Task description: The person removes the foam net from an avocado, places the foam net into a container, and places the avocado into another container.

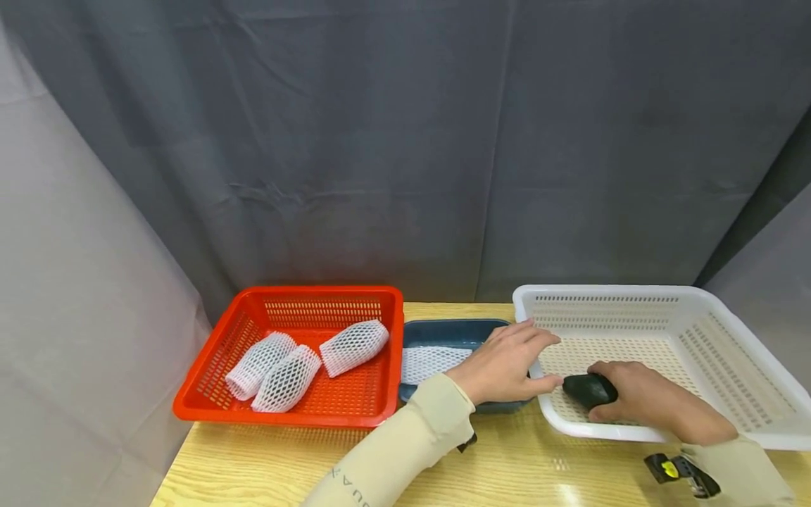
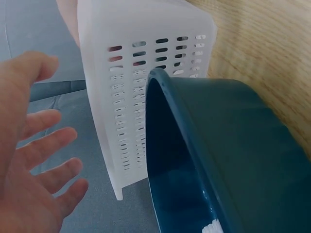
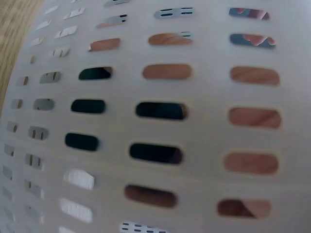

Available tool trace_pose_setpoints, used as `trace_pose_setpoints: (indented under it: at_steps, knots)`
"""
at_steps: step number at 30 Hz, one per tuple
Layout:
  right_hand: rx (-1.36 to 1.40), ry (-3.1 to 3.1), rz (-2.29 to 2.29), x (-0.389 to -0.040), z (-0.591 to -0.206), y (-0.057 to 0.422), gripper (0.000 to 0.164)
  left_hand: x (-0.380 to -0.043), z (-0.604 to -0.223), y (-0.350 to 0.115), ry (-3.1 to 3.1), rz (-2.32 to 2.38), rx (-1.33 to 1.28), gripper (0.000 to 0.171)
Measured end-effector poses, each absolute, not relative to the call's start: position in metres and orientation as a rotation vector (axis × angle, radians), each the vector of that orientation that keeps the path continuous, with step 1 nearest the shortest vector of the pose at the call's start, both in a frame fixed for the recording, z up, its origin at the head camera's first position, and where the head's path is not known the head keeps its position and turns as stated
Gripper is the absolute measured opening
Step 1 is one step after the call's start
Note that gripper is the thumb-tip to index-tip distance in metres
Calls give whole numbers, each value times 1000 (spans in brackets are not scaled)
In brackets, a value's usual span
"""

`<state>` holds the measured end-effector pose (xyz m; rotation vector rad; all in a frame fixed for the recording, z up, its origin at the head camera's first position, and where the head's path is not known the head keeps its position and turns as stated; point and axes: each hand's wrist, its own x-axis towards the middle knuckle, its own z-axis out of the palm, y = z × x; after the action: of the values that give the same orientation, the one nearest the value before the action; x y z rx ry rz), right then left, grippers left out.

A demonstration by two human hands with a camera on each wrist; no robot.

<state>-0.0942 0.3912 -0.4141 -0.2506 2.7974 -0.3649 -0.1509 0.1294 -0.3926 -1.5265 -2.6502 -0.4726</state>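
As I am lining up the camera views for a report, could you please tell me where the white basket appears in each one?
Head: the white basket is at the right.
Left wrist: the white basket is upper centre, partly hidden by the blue basin.
Right wrist: the white basket fills nearly everything.
Shared landmark: the wooden tabletop, also upper right in left wrist and top left in right wrist.

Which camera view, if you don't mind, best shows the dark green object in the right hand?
The head view: the dark green object is largely visible in the right hand. The right wrist view shows only dark patches through slots in the white basket; the left wrist view doesn't show it clearly.
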Motion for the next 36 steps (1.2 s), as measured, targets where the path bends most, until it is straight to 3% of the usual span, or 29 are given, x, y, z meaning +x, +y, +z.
trace_pose_setpoints:
  at_steps: [26,36]
  knots:
    - [-169,2754,-389,-91,-408,391,86,-149,-389,130,-2628,-385,-1523,58]
    - [-216,2846,-344,-85,-395,391,80,-148,-379,121,-2620,-341,-1496,55]
